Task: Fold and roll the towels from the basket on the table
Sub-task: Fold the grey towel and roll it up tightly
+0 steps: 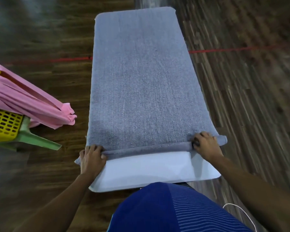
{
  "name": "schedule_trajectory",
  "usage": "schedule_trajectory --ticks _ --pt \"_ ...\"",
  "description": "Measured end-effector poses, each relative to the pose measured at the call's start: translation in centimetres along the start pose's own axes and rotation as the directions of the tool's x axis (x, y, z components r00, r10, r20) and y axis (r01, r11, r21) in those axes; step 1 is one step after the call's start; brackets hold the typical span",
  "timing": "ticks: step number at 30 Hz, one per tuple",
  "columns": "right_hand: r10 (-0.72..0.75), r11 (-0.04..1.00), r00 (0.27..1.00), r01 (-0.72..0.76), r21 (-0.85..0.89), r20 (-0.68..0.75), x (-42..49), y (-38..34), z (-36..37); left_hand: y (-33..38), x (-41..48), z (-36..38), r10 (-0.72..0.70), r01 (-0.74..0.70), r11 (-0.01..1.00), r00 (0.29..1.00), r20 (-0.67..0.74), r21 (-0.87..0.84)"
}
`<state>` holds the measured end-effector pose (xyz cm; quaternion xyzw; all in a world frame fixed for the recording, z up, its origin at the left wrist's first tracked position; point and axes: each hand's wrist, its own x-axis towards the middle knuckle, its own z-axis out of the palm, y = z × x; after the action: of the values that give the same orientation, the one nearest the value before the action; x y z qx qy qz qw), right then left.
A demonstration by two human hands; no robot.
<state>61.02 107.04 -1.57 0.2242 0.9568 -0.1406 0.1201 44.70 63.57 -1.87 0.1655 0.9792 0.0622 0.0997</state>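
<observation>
A grey towel (141,81) lies flat along the narrow white table (149,171), covering most of it. Its near edge is turned over into a thin roll (149,149) that runs across the table. My left hand (92,159) grips the left end of that roll, fingers curled over it. My right hand (206,146) grips the right end in the same way. A yellow perforated basket (3,124) stands at the left, with a pink towel (29,101) draped over its rim.
The basket sits on a green plastic stool (39,141) left of the table. Dark wood floor with a red line (224,50) surrounds the table. A white cord (241,213) hangs at the lower right by my blue shirt.
</observation>
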Motion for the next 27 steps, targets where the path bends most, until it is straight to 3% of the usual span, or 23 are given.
schedule_trajectory --ticks 2,7,15,17,20,22,23,25,27 --pt "-0.055 0.998 0.988 0.06 0.031 -0.141 -0.3 -0.2 0.2 -0.1 -0.1 0.4 0.019 -0.022 0.999 0.996 -0.091 -0.034" --pt "-0.17 0.986 0.979 0.168 -0.025 -0.112 -1.8 0.0 2.1 0.7 -1.5 2.1 0.233 -0.237 0.969 0.971 -0.058 -0.065" --pt "-0.063 0.996 0.996 0.058 -0.067 -0.063 -1.6 -0.9 1.6 1.2 -1.2 1.6 0.162 -0.163 0.983 0.987 -0.017 -0.079" --pt "-0.036 0.995 0.999 0.037 -0.097 0.013 -1.1 -1.1 0.7 1.5 -1.0 1.0 0.151 -0.149 0.987 0.988 0.039 -0.058" --pt "0.019 0.995 0.964 0.007 -0.099 0.266 0.2 -1.1 -0.7 1.2 -0.2 0.4 0.125 -0.125 0.992 0.983 0.138 -0.008" --pt "0.04 0.998 0.937 -0.022 -0.056 0.346 0.7 -1.1 -1.0 0.9 0.3 0.4 0.116 -0.111 0.993 0.985 0.129 -0.047" --pt "0.044 0.998 0.952 -0.031 -0.049 0.304 0.8 -0.9 -0.9 0.7 0.4 0.5 0.11 -0.103 0.992 0.99 0.093 -0.07" --pt "0.008 0.997 0.998 -0.002 -0.082 0.068 0.7 -0.8 -0.5 0.4 0.3 0.8 0.082 -0.082 0.994 0.997 -0.002 -0.076" --pt "-0.085 0.994 0.991 0.077 -0.08 -0.104 0.3 -0.7 0.3 0.4 0.2 1.1 0.068 -0.073 0.995 0.995 -0.07 -0.073"
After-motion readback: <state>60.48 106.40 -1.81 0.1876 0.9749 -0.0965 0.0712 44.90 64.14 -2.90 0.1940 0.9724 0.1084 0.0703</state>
